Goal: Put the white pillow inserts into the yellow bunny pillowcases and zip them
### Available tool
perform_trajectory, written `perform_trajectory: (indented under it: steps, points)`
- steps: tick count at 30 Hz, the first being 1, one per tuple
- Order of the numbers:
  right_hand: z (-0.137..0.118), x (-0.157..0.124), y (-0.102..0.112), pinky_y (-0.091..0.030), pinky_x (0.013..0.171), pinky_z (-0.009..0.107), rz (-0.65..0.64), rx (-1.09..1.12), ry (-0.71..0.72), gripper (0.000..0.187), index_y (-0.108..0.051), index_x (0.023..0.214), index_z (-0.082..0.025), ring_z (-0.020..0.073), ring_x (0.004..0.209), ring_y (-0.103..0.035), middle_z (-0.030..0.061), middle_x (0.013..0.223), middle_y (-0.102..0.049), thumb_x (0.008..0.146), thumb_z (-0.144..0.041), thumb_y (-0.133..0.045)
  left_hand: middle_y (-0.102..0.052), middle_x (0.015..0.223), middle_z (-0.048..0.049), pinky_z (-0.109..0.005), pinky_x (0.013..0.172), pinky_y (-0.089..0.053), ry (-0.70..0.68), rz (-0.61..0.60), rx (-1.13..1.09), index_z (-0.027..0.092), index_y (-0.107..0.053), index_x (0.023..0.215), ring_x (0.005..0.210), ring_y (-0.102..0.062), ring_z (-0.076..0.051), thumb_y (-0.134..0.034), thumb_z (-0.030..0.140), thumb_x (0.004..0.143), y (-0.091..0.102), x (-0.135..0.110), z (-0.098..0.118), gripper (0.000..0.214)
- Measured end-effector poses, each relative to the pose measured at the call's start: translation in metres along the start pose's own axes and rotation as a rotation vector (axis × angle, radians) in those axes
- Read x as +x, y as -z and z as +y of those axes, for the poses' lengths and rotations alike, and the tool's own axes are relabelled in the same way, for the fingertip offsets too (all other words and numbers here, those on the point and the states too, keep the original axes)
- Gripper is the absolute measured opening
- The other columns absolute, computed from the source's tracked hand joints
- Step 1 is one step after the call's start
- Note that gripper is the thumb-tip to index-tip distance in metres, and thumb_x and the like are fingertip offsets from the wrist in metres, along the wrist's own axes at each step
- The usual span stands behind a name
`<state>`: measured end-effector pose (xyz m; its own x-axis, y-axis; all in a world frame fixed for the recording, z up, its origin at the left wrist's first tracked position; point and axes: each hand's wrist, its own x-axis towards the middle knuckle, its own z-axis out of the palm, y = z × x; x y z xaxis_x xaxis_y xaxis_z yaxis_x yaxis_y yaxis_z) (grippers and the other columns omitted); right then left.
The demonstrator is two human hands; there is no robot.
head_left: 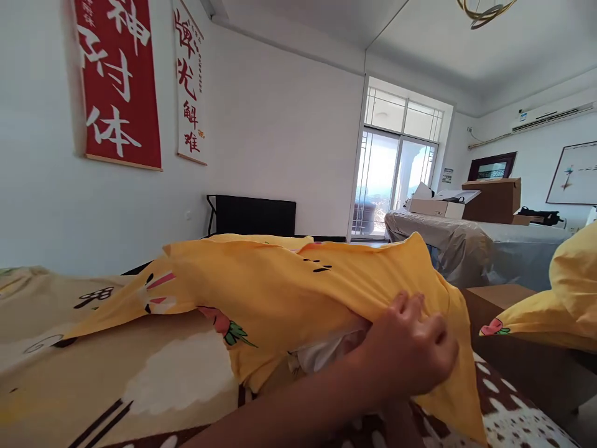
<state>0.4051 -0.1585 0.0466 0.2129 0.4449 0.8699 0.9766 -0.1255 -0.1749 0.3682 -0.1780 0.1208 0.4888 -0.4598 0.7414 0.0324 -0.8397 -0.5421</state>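
Note:
A yellow pillowcase (280, 274) printed with a rabbit and a carrot lies loosely spread over the bed. My left hand (410, 348) reaches across from the lower left, its fingers curled closed on the fabric near the right end. Below the raised edge, some white material (331, 351) shows under the yellow cloth. Of my right arm only a short dark stretch shows below the left wrist; my right hand (401, 426) is mostly hidden behind the left one, so its fingers cannot be made out.
Beneath lies a beige and brown patterned bedsheet (186, 373). To the right are a yellow pillow (576, 280) and a cardboard box (501, 294). Farther back, boxes (492, 199) stand on a plastic-covered piece of furniture (443, 239). A black panel (255, 214) stands by the wall.

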Motion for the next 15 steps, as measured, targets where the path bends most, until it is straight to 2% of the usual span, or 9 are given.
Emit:
perform_trajectory:
  steps: [2,3,4,5,8,11,13,15]
  points:
    - [0.018,0.001,0.001,-0.053,0.081,0.035,-0.041,0.149,0.025,0.035,-0.072,0.091,-0.008,0.0216,0.090,-0.066,0.0140,0.090,-0.072,0.088,-0.024,-0.041,-0.067,0.106,-0.0100,-0.049,0.093,-0.049,0.061,-0.065,0.059,0.019,-0.064,0.084,0.108,-0.061,-0.027,-0.049,0.013,0.084,-0.026,-0.031,-0.025,0.016]
    - [0.028,0.000,0.002,-0.053,0.081,0.031,-0.069,0.233,0.055,0.034,-0.071,0.087,-0.010,0.0185,0.087,-0.066,0.0126,0.091,-0.072,0.087,-0.024,-0.040,-0.065,0.112,-0.0110,-0.050,0.096,-0.046,0.120,-0.080,0.094,0.020,-0.064,0.091,0.111,-0.059,-0.026,-0.048,0.013,0.085,-0.034,-0.049,-0.041,0.018]
    - [0.039,-0.001,0.002,-0.052,0.082,0.029,-0.095,0.303,0.084,0.036,-0.069,0.098,-0.006,0.0168,0.088,-0.066,0.0113,0.095,-0.072,0.086,-0.023,-0.040,-0.063,0.116,-0.0115,-0.050,0.098,-0.045,0.188,-0.086,0.129,0.020,-0.064,0.095,0.114,-0.057,-0.026,-0.047,0.012,0.085,-0.038,-0.067,-0.059,0.021]
    - [0.050,-0.003,0.002,-0.051,0.085,0.028,-0.119,0.358,0.097,0.036,-0.068,0.104,-0.008,0.0164,0.092,-0.066,0.0101,0.101,-0.071,0.085,-0.022,-0.041,-0.063,0.117,-0.0117,-0.050,0.099,-0.044,0.262,-0.091,0.156,0.021,-0.063,0.098,0.115,-0.056,-0.026,-0.046,0.010,0.085,-0.039,-0.085,-0.076,0.024]
    - [0.080,-0.010,-0.010,-0.046,0.094,0.034,-0.209,0.375,-0.001,0.040,-0.061,0.120,-0.016,0.0206,0.108,-0.060,0.0089,0.116,-0.066,0.084,-0.023,-0.045,-0.062,0.118,-0.0108,-0.046,0.099,-0.044,0.521,-0.141,0.165,0.021,-0.063,0.103,0.115,-0.056,-0.024,-0.043,0.008,0.085,-0.025,-0.137,-0.115,0.030]
    - [0.100,-0.018,-0.036,-0.036,0.102,0.045,-0.248,0.150,-0.188,0.046,-0.054,0.126,-0.015,0.0281,0.120,-0.051,0.0143,0.126,-0.059,0.084,-0.035,-0.050,-0.066,0.107,-0.0111,-0.040,0.087,-0.049,0.749,-0.198,0.122,0.019,-0.064,0.098,0.101,-0.062,-0.025,-0.043,0.012,0.084,-0.006,-0.175,-0.131,0.027]
    - [0.109,-0.022,-0.052,-0.032,0.104,0.049,-0.221,0.069,-0.262,0.050,-0.051,0.126,-0.014,0.0314,0.126,-0.044,0.0163,0.130,-0.054,0.085,-0.043,-0.048,-0.068,0.094,-0.0122,-0.036,0.072,-0.051,0.835,-0.192,0.108,0.016,-0.064,0.089,0.085,-0.065,-0.025,-0.042,0.016,0.084,0.002,-0.186,-0.134,0.022]
    - [0.116,-0.023,-0.062,-0.033,0.103,0.048,-0.161,0.079,-0.294,0.050,-0.052,0.123,-0.014,0.0318,0.126,-0.043,0.0167,0.130,-0.053,0.087,-0.049,-0.044,-0.067,0.084,-0.0118,-0.032,0.061,-0.049,0.902,-0.150,0.088,0.015,-0.062,0.080,0.072,-0.064,-0.023,-0.041,0.018,0.083,0.002,-0.184,-0.132,0.021]
